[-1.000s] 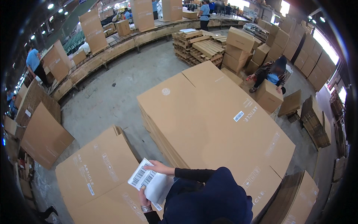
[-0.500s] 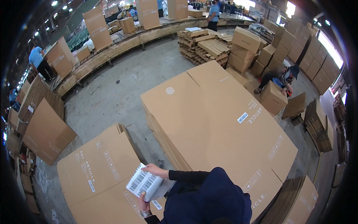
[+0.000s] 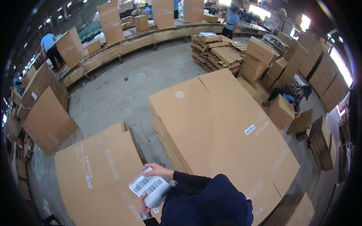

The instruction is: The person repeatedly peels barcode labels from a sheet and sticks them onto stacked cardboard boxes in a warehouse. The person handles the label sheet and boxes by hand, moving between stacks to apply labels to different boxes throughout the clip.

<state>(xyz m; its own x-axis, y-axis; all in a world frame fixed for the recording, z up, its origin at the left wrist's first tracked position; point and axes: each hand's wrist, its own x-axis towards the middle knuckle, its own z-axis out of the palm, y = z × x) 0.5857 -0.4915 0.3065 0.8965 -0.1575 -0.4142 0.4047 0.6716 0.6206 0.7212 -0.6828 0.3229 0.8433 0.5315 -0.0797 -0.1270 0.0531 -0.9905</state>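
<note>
In front of me is a bundle of white barcode labels (image 3: 155,193), curled over at its near side, with black barcodes on top. My left hand (image 3: 142,204), a bracelet at its wrist, holds the bundle's lower edge with the thumb pressed on top. My right hand (image 3: 156,170) is closed on the upper corner, its fingers reaching over the printed face. Below the labels lies a stack of flat brown cardboard cartons (image 3: 98,175) with white print. A larger stack of flat cartons (image 3: 211,124) stands to the right, bearing a barcode label (image 3: 249,129).
At the right, a person (image 3: 292,96) bends over a brown box (image 3: 279,112). Wooden pallets (image 3: 217,52) and stacked boxes (image 3: 260,52) stand beyond. A long wooden platform (image 3: 139,43) curves across the back, where people in blue shirts stand. A leaning cardboard sheet (image 3: 51,120) is at the left.
My right hand has moved farther over the labels' upper corner, covering more of the print. The view has shifted a little. At the right, the person leans lower over the box.
</note>
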